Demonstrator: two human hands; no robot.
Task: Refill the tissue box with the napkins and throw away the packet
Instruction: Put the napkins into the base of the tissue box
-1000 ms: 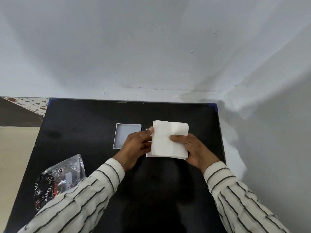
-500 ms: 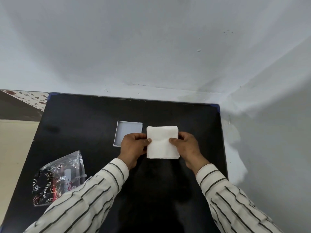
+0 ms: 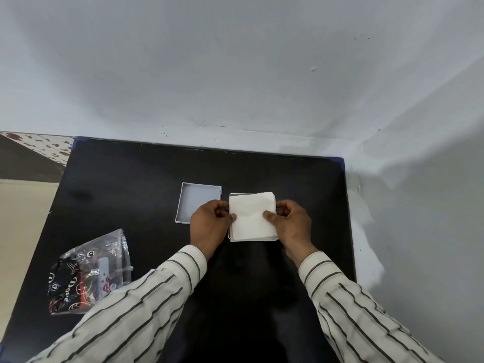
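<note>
White on black: grips the stack of napkins (image 3: 252, 218) from both sides at the middle of the dark surface (image 3: 131, 179). Pinches the stack's left edge with the left hand (image 3: 209, 224), thumb on the top sheet and fingers curled down the side. Clasps the right edge the same way with the right hand (image 3: 290, 224), thumb laid flat on the paper and fingers bent round the far corner. Holds the stack inside the tissue box (image 3: 251, 241), of which only a thin pale rim shows along the left and near sides; cannot tell how deep the paper sits. Shows the topmost sheets slightly askew, with a soft crease across the middle. Has a shallow white tray (image 3: 199, 200), open side up, just beside the box on the left, its near right corner hidden behind the left hand. Has the packet (image 3: 89, 273) lying crumpled near the left edge of the surface, clear plastic with black and red print, well apart from both hands. Wears cream sleeves (image 3: 348, 297) with thin dark stripes. Faces a pale wall (image 3: 235, 74) that meets the surface's far and right sides.
</note>
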